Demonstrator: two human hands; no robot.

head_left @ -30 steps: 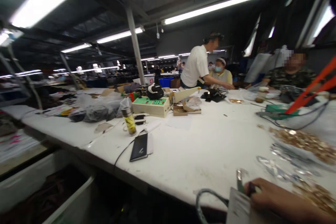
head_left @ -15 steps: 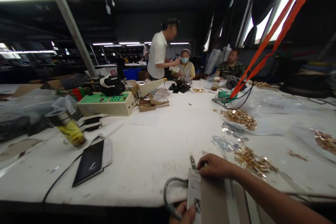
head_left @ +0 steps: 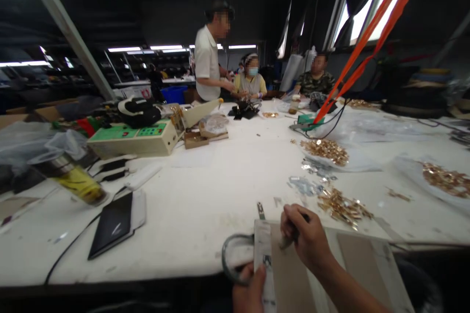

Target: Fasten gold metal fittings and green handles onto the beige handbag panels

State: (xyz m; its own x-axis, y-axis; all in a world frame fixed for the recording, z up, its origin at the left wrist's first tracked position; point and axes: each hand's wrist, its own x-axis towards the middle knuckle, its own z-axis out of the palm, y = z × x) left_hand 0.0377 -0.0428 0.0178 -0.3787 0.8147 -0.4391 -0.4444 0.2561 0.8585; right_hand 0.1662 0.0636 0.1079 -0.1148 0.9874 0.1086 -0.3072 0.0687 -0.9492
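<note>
A flat beige panel [head_left: 293, 281] with pale strips, possibly part of a bag, lies at the table's near edge. A grey-green loop handle [head_left: 224, 253] curves out from its left edge, and a metal tab [head_left: 260, 211] pokes out past the far left corner. My left hand [head_left: 250, 287] pinches the panel's left edge near the handle, thumb on top. Above the panel, my right hand [head_left: 306, 234] is closed round a slim dark tool, mostly hidden by the fingers; its tip points down toward the panel beside the pale left strip.
Gold metal pieces [head_left: 345, 205] and silver pieces [head_left: 306, 185] are heaped beyond my right hand. Left stand a black notebook [head_left: 112, 225], a bottle of yellow liquid [head_left: 79, 183] and a control box [head_left: 134, 139]. Orange straps [head_left: 362, 54] hang at right; co-workers [head_left: 211, 58] are across the table.
My right hand has lifted off the panel's far left corner and turned, now showing a dark tool in its grip. My left hand keeps hold of the edge. The view has tilted down.
</note>
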